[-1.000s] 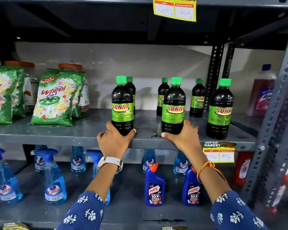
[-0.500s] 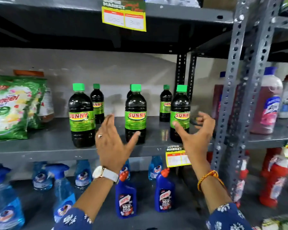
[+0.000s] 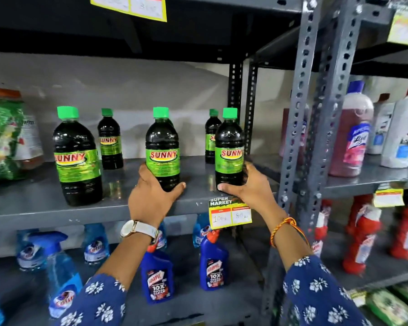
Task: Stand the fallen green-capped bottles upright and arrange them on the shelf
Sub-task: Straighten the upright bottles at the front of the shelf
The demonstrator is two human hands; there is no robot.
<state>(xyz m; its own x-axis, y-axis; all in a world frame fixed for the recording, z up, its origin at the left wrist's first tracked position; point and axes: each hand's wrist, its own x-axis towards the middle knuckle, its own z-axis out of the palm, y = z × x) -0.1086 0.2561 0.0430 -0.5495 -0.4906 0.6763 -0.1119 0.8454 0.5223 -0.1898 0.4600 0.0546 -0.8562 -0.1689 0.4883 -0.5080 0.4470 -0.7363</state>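
Right hand (image 3: 250,187) hides the bottle (image 3: 229,147) base.

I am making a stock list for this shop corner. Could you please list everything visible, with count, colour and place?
Green-capped bottles: five visible, dark with green labels, upright on the middle shelf; three in front, two behind.
Detergent bags: number unclear, green, far left on the same shelf.
Price tag: one, yellow, on the shelf edge.
Spray bottles: several, blue, lower shelf, left.
Toilet cleaner bottles: two, dark blue, lower shelf, centre.
Pink bottle: one, right rack.
White bottles: at least two, right rack.
Red bottles: several, lower right.
Left hand: grips the middle front bottle.
Right hand: grips the right front bottle.
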